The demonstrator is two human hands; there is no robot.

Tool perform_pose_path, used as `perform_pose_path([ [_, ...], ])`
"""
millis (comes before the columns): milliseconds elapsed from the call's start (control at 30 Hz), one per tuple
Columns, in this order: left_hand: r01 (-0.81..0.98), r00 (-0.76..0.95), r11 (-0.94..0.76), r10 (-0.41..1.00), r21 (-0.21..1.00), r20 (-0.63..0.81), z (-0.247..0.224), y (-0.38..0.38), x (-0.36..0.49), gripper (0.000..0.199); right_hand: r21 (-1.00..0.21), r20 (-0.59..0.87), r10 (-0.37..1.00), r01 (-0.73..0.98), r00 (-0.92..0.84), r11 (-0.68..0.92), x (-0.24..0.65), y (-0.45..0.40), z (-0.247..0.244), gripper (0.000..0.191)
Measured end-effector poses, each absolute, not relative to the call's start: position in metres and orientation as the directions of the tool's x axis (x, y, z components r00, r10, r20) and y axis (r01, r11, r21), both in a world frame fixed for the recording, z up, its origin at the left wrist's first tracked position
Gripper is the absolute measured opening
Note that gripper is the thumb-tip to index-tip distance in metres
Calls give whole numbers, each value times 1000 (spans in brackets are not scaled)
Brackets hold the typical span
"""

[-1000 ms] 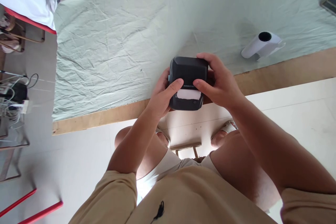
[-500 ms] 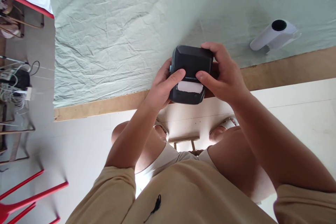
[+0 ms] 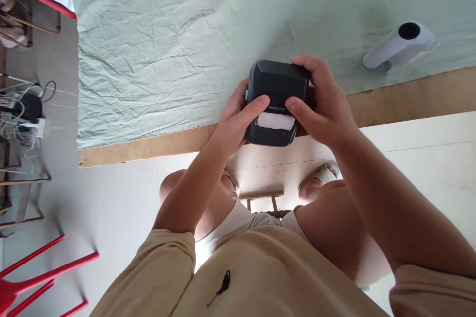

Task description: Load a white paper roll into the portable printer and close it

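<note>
Between both hands is a black label printer (image 3: 279, 81), held over the table's near edge. A white strip of label paper (image 3: 275, 121) shows in the slot on its face, below some pale lettering. My left hand (image 3: 238, 119) grips the printer's left side, thumb lying on its top face. On the opposite side, my right hand (image 3: 327, 101) is closed round it, with the thumb on the face and a finger at the far corner. The remaining fingers of both hands are mostly hidden beneath the printer.
A pale green cloth (image 3: 156, 59) covers the table, whose wooden edge (image 3: 148, 147) runs along the front. A white roll with a dark hollow core (image 3: 386, 49) stands at the right. Tangled cables (image 3: 24, 114) and red stool legs (image 3: 52, 272) are on the left.
Both hands and the printer sit slightly farther right in the picture. The white roll has also shifted right in view, as the camera moved a little. The grip looks the same.
</note>
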State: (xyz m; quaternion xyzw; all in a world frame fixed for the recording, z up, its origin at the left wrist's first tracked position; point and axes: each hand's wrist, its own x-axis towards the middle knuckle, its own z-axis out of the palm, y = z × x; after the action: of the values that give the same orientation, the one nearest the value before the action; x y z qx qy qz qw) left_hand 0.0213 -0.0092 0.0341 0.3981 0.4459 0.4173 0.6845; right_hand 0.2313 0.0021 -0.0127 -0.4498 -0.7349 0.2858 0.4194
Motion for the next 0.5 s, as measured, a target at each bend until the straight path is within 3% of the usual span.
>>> perform_pose_path([
  [200, -205, 276, 294, 933, 934, -233, 22, -7, 10, 61, -813, 315, 916, 429, -246, 395, 233, -3, -4, 57],
  [367, -138, 276, 329, 918, 934, -283, 20, -12, 1, 72, -792, 336, 902, 438, -270, 426, 232, -8, 6, 58],
  [500, -150, 218, 385, 912, 911, -349, 27, -17, 6, 67, -775, 306, 902, 471, -303, 421, 234, -6, 10, 60],
])
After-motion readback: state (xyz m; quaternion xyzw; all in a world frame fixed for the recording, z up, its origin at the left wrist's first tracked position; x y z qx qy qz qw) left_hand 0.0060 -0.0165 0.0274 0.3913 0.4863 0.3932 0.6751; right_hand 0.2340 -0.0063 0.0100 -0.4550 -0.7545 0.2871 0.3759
